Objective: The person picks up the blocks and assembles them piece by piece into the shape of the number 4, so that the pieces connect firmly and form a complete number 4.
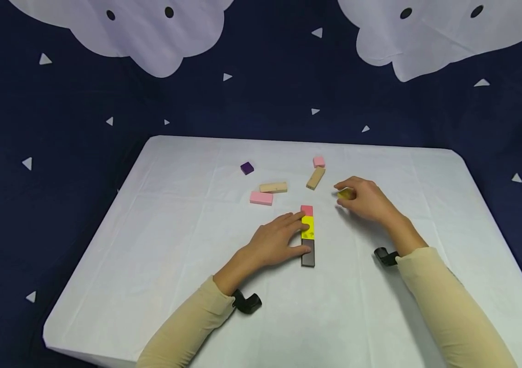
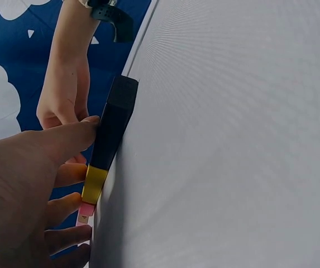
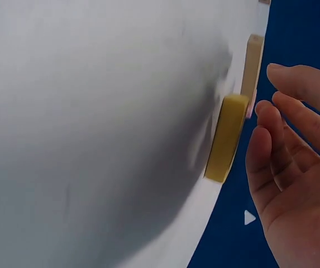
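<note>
The head view is showing a short row on the white table (image 1: 127, 266), with a black block (image 1: 308, 260) lying at its near end. A yellow piece (image 1: 310, 221) is lying directly beyond the black block, and a red-pink piece (image 1: 308, 209) is lying farther beyond it. The left hand (image 1: 277, 241) is resting just left of the black block, its thumb touching that block and its extended fingers touching the coloured pieces without clasping them. The right hand (image 1: 368, 198) is hovering to the right of and beyond the black block, arching loosely about a loose yellow block (image 3: 227, 139); in the right wrist view its fingertips are appearing apart from that block, so it is gripping nothing.

Good handling, in my judgement, would be calling for light side pressure from the left hand, keeping the row in line with the black block, and a level thumb-and-finger pinch on the loose yellow block, avoiding the wooden block (image 1: 316, 178) lying beyond the black block.

No brand or label is reading clearly; dark marks on the yellow piece are proving too small for deciphering.
</note>
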The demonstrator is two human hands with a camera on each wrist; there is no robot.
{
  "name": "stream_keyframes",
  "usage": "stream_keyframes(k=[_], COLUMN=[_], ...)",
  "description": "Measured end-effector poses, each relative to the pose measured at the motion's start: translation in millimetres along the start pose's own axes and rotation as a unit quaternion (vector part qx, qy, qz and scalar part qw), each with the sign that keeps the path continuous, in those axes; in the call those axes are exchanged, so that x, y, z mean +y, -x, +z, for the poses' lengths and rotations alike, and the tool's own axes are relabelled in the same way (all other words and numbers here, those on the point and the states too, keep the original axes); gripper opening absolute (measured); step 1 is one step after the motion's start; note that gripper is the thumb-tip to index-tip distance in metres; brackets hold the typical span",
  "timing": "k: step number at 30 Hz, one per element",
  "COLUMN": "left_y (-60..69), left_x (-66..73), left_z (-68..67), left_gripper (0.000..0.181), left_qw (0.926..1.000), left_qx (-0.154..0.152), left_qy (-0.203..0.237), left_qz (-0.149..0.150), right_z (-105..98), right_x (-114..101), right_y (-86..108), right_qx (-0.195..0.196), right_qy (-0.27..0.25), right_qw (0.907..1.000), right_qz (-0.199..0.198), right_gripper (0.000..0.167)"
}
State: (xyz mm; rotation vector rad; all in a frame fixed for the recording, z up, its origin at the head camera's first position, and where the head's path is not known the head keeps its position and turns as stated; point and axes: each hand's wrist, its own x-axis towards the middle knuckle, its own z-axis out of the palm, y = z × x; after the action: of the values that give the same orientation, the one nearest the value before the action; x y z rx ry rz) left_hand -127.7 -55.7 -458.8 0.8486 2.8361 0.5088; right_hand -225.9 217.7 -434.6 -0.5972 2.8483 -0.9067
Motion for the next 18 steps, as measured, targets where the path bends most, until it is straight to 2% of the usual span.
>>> stream_keyframes(k=[9, 14, 18], left_y=[0.4, 0.7, 1.1], left_x=[1.6, 1.5, 1.2], left_z=[-1.1, -1.3, -1.1], left_gripper=[0.059, 0.059, 0.059], left_qw=[1.0, 0.9999, 0.9999], left_qx=[-0.002, 0.003, 0.003], left_qy=[-0.008, -0.01, -0.008], left_qz=[0.001, 0.005, 0.005], right_z=[-6, -9, -10], right_x=[17, 21, 22], right_y=[1.3, 0.5, -0.6], right_qx=[-0.009, -0.007, -0.019], right_qy=[0.02, 0.027, 0.027], right_qw=[0.9995, 0.9993, 0.9989], right_qz=[0.024, 0.026, 0.034], right_gripper=[0.047, 0.055, 0.054])
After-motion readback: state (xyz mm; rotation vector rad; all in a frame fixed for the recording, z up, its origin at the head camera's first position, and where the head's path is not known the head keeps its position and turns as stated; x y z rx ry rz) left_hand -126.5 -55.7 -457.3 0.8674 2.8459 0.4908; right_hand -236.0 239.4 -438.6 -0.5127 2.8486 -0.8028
